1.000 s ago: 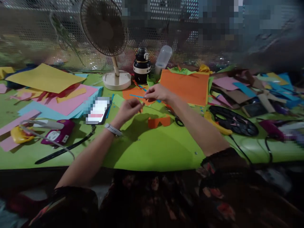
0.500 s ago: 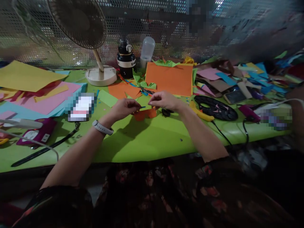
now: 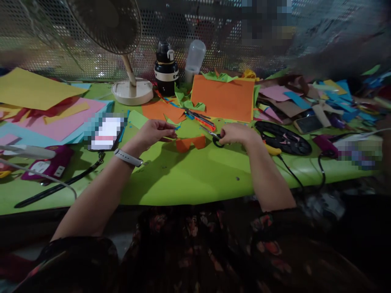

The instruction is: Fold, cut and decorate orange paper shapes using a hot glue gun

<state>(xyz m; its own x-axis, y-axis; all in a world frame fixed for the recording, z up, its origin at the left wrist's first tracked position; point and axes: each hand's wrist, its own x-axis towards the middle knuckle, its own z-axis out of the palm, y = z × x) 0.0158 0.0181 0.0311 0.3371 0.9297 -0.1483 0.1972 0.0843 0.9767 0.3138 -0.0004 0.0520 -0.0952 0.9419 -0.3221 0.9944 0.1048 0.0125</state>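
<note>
My left hand point(image 3: 157, 134), with a pale watch band on its wrist, is closed in a pinch. A small blue strip point(image 3: 178, 127) shows at its fingertips, most likely paper. Just to the right of those fingers lies an orange paper cut-out point(image 3: 191, 143) with a notched, glasses-like outline. My right hand point(image 3: 238, 134) has its fingers closed on the black handle of a pair of scissors point(image 3: 217, 141). Their blades point up and left, and part of the handle is hidden by my fingers.
Dark tools and a red-orange cutter point(image 3: 203, 120) lie behind the scissors. Orange sheets point(image 3: 222, 97), a black bottle point(image 3: 166, 75) and a fan point(image 3: 132, 91) stand behind. A phone point(image 3: 106, 132) is at left; a yellow-handled tool point(image 3: 271, 149) and black tray point(image 3: 284, 138) at right.
My right hand has moved right and down, away from my left hand, and has taken hold of the scissors. My left hand has drawn slightly left, uncovering the orange cut-out.
</note>
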